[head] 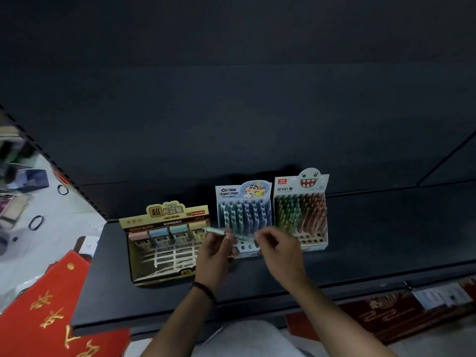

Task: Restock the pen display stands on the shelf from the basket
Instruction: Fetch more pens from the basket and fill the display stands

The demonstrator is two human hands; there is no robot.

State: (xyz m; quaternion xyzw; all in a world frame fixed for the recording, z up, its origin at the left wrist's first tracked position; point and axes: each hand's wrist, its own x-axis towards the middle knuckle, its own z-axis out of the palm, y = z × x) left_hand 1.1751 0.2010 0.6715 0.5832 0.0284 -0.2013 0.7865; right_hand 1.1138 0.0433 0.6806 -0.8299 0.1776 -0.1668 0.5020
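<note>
At lower centre the left hand (215,251) pinches a pale green pen (215,230) before the blue stand (243,217), the right hand (279,244) curls beside it (holding anything or not, I cannot tell), and a skewed push may miss a hole or tip the stand.

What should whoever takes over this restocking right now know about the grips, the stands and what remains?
The left grip holds a mint-green pen above the shelf. The right grip is curled beside it, in front of the blue cartoon stand; whether it pinches anything is unclear.
The blue cartoon stand and the ghost-face stand have full back rows and empty front holes.
The gold box on the left has only its back row filled.
The basket is out of view.
Left to do: seat this pen, then fill the empty holes.
</note>
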